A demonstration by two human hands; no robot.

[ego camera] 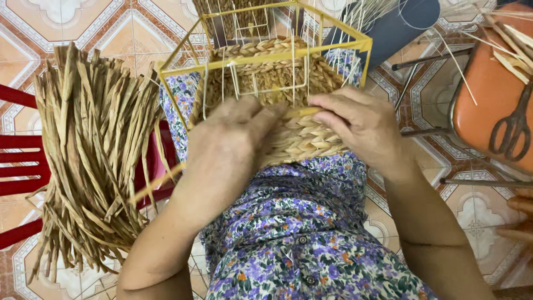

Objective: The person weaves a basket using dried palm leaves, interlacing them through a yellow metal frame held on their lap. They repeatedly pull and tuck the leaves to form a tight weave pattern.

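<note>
Two bare hands meet at the middle of the head view, both pressed on a half-woven basket (300, 139) of braided straw that rests on the person's lap, over a floral dress (300, 233). The left hand (230, 139) lies at about 9 o'clock of the basket, its fingers bent down onto the weave; whether they pinch a strand I cannot tell. The right hand (361, 125) sits at about 3 o'clock, fingers curled, its fingertips closed on a pale straw strand (302, 112) that runs between the two hands. The hands are near each other but not touching.

A yellow wire frame (266, 58) rises from the basket toward 12 o'clock, with the braid woven around its lower bars. At 9 o'clock of the picture a thick bundle of dried straw (94, 155) lies across a red chair (22, 166). At 3 o'clock an orange stool seat (483, 105) carries a pair of dark scissors (513, 128) and a few loose straw stalks. Beneath everything is a patterned tile floor (78, 22).
</note>
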